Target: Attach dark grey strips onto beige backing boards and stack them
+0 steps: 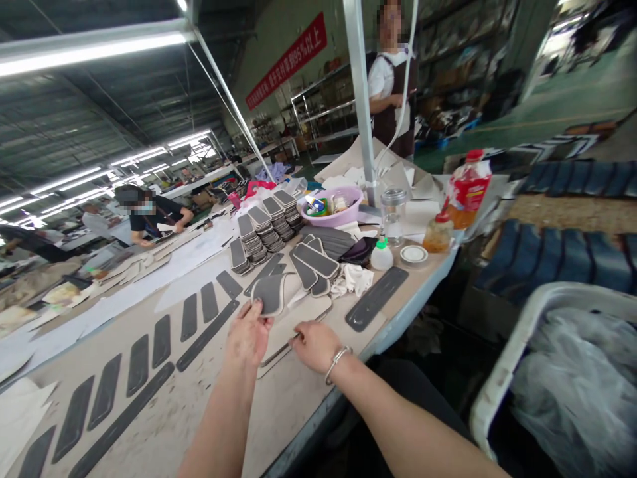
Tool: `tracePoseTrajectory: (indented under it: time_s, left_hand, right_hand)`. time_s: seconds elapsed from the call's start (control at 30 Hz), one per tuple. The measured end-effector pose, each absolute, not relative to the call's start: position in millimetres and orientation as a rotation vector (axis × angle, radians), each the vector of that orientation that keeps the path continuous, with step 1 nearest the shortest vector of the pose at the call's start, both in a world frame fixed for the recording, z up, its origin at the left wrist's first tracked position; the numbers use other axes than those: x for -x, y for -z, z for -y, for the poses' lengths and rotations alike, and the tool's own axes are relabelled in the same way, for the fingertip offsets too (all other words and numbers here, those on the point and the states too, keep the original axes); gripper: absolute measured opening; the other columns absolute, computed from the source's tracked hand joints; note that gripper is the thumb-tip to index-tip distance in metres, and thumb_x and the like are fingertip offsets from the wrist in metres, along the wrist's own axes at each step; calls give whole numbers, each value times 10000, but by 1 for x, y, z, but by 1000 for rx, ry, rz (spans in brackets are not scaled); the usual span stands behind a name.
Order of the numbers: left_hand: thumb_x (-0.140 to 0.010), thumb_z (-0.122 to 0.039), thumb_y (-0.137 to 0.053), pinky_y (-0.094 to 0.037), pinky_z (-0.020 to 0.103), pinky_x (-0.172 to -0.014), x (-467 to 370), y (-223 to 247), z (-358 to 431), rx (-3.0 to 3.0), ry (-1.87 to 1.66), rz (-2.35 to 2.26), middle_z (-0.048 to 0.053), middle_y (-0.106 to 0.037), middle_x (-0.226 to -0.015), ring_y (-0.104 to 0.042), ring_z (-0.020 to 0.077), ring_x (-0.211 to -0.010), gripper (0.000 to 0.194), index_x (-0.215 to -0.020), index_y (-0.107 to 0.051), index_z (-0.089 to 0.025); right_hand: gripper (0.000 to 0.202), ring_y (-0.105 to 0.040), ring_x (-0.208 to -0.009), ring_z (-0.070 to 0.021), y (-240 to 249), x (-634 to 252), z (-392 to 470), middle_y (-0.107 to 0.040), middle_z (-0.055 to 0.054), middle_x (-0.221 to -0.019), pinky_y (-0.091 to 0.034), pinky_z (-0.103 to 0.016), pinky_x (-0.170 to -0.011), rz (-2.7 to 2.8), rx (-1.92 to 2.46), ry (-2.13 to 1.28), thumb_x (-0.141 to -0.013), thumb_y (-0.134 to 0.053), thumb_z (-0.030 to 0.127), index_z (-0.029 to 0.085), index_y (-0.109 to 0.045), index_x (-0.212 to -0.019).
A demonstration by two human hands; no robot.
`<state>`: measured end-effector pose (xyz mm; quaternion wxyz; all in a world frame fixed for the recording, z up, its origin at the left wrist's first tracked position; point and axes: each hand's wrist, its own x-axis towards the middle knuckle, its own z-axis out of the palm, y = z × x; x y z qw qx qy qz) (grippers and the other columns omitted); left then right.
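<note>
My left hand (249, 332) pinches the near edge of a curved dark grey piece (269, 294) with a pale border, thumb on top. To its right, my right hand (315, 344), wearing a bracelet, has its fingers closed at the edge of a flat beige board (293, 325); whatever is between the fingertips is too small to name. Just beyond lie loose grey rounded pieces (316, 261), and behind them stand stacks of similar pieces (256, 236). A row of dark grey strips (140, 364) runs along the table on the left.
Farther back are a purple basin (338, 209), a glass jar (393, 212), a green-capped bottle (381, 255) and a red-labelled bottle (468, 192). A metal post (361, 99) rises from the table. At the right stands a bin (490, 392) with plastic. Two people are beyond the table.
</note>
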<state>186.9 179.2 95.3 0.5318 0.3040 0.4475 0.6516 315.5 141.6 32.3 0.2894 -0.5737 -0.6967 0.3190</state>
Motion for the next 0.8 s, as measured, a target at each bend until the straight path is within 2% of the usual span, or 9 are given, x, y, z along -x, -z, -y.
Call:
tracePoseTrajectory:
  time_s: [0.07, 0.17, 0.23, 0.3, 0.4, 0.53, 0.8]
  left_hand:
    - [-648, -176, -707, -449, 186, -513, -208, -99, -212, -787, -1516, -1103, -9, -629, -671, -572, 85, -555, 149, -698, -568, -156]
    - [-741, -276, -641, -484, 221, -590, -230, -90, -245, -978, -1318, -1266, 51, -655, -769, -612, 113, -625, 174, -842, -584, -146]
    - [-791, -384, -567, -502, 275, -672, -233, -77, -256, -1316, -1022, -1494, 135, -656, -916, -641, 172, -752, 357, -1022, -560, -112]
    - [-772, -449, -561, -488, 325, -777, -226, -63, -258, -1649, -694, -1683, 201, -600, -1092, -618, 233, -923, 541, -1164, -493, -82]
    - [-619, -391, -709, -401, 346, -935, -202, -46, -246, -1872, -451, -1720, 185, -524, -1234, -509, 280, -1120, 686, -1205, -494, -106]
    - [-468, -258, -777, -362, 342, -980, -167, -33, -221, -2071, -181, -1663, 150, -574, -1183, -512, 298, -1111, 733, -1152, -561, -107]
    - [-648, -330, -644, -318, 294, -1010, -149, -37, -200, -2309, -121, -1626, 139, -522, -1253, -484, 240, -1147, 671, -1252, -475, -90]
  right_hand:
    - [230, -589, -880, -197, -30, -308, -133, -634, -106, -933, -432, -296, -764, 2109, 1485, -729, -805, -477, 302, 155, -620, -908]
    - [246, -599, -877, -211, -27, -302, -126, -643, -109, -914, -450, -297, -738, 2307, 1384, -695, -802, -488, 332, 152, -628, -895]
    - [272, -609, -860, -226, -28, -303, -125, -649, -115, -896, -463, -301, -714, 2370, 1379, -692, -798, -501, 362, 143, -636, -887]
    - [267, -619, -835, -236, -29, -305, -125, -653, -120, -889, -474, -305, -692, 2415, 1379, -672, -795, -517, 356, 137, -642, -882]
    - [240, -631, -794, -242, -33, -307, -120, -660, -122, -866, -486, -308, -665, 2495, 1323, -666, -789, -538, 329, 131, -652, -862]
    - [230, -636, -762, -252, -32, -300, -111, -666, -134, -818, -487, -312, -645, 2609, 1234, -707, -787, -547, 317, 122, -666, -813]
    - [229, -624, -800, -230, -22, -292, -109, -658, -112, -840, -467, -293, -696, 2625, 1164, -670, -801, -516, 303, 137, -665, -852]
